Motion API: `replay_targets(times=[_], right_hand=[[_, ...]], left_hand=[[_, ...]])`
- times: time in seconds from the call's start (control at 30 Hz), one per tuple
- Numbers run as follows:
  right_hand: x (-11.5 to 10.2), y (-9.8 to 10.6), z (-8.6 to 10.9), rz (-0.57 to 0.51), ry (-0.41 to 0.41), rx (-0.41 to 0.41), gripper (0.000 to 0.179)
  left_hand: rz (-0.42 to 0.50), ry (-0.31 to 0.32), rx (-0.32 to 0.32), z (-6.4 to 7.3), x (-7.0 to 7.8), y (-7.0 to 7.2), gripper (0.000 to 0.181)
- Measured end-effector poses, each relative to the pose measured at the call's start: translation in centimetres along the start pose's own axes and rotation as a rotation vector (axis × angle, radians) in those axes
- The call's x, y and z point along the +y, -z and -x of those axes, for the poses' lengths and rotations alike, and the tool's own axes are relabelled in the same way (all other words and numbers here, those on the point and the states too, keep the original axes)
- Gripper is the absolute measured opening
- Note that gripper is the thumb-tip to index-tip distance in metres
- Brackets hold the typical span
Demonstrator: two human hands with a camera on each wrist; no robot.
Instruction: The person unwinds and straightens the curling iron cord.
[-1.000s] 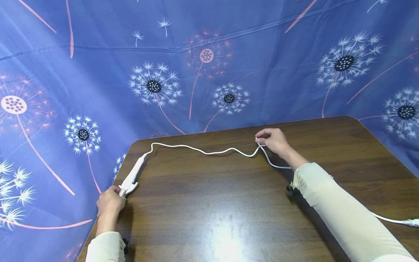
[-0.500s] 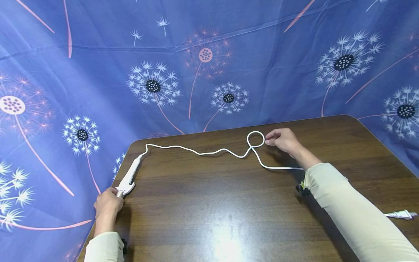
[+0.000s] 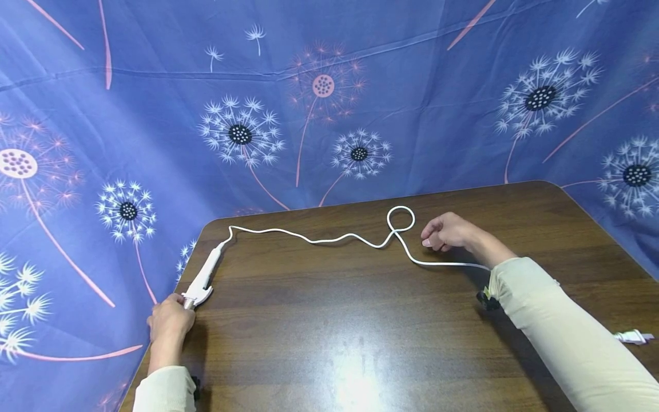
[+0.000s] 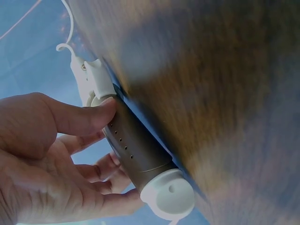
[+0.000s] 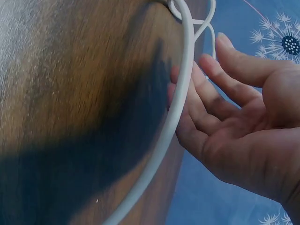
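At the table's left edge, my left hand (image 3: 170, 321) holds a white-handled curling iron (image 3: 206, 272) by its barrel. In the left wrist view the thumb lies on the dark barrel (image 4: 136, 140) and the fingers reach round its far side; a white cap (image 4: 169, 194) ends it. A white cord (image 3: 329, 241) runs from the handle rightward across the table and crosses itself in a small loop. My right hand (image 3: 449, 232) hovers just right of that loop, fingers loosely bent, with nothing held. The right wrist view shows the cord passing in front of its fingertips (image 5: 174, 75).
The brown wooden table (image 3: 319, 309) has a blue dandelion-print cloth (image 3: 412, 86) hanging behind it and along its left side. A white two-prong plug (image 3: 633, 337) lies at the far right, partly behind the right sleeve (image 3: 571, 332).
My right hand has let go of the cord and moved right, then slightly nearer. The cord now lies in a loop. The plug shifted slightly left. The left hand still holds the curling iron.
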State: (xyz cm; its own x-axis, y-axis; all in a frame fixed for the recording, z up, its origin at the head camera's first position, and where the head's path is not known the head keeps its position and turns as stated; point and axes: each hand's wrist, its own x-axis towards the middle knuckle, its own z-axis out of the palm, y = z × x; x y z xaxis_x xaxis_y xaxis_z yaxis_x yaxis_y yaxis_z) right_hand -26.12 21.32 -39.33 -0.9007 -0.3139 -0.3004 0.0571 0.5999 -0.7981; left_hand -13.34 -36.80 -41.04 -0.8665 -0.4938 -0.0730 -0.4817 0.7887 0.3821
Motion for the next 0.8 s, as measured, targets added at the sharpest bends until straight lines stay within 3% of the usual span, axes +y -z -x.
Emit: replay_targets(times=[0.27,0.4,0.8], right_hand=[[0.15,-0.18,0.29,0.133,-0.004,-0.221,0.028],[0.02,-0.37,0.41,0.18,-0.001,-0.289,0.024],[-0.14,-0.42,0.61,0.092,-0.02,-0.404,0.025]], left_hand=[[-0.015,-0.01,0.01,0.08,0.15,0.01,0.036],[-0.023,-0.016,0.017,0.06,0.2,0.05,0.034],[-0.034,-0.026,0.004,0.03,0.31,0.08,0.038]])
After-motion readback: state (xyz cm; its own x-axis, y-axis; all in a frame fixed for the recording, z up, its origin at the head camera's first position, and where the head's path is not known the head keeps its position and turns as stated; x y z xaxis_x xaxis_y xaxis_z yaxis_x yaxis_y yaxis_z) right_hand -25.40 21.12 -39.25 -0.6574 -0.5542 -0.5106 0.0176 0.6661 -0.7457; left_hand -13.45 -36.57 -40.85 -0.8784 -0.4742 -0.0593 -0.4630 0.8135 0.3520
